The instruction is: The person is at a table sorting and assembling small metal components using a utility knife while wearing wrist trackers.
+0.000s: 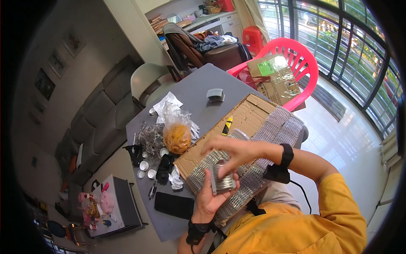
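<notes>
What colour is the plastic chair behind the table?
Bright pink chair, clearest in the head view.

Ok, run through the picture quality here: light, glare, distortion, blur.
Head view: daylight pours through the tall barred windows, washing out the white floor in glare; fisheye bending curves the windows' bars and leaves black corners; the right hand looks slightly smeared above the silver stack of metal clips in the left hand; the grey table is evenly lit.
</notes>
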`<control>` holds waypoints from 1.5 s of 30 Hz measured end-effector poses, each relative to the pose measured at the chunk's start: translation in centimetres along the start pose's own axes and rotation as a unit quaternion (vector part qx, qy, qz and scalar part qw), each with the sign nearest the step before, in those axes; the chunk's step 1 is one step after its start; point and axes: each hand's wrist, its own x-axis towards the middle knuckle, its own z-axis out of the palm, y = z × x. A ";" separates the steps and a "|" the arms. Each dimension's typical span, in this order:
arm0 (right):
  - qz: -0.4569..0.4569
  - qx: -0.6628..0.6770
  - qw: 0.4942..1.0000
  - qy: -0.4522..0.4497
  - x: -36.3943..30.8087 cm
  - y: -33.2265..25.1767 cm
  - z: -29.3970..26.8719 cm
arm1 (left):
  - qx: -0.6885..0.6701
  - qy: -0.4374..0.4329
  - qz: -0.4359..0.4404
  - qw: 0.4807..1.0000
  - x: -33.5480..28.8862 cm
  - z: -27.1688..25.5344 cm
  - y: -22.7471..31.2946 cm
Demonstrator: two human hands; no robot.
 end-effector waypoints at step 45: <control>0.273 -0.200 0.940 0.041 -1.7 -0.5 3.5 | 0.111 0.090 0.173 0.974 0.0 -2.6 0.9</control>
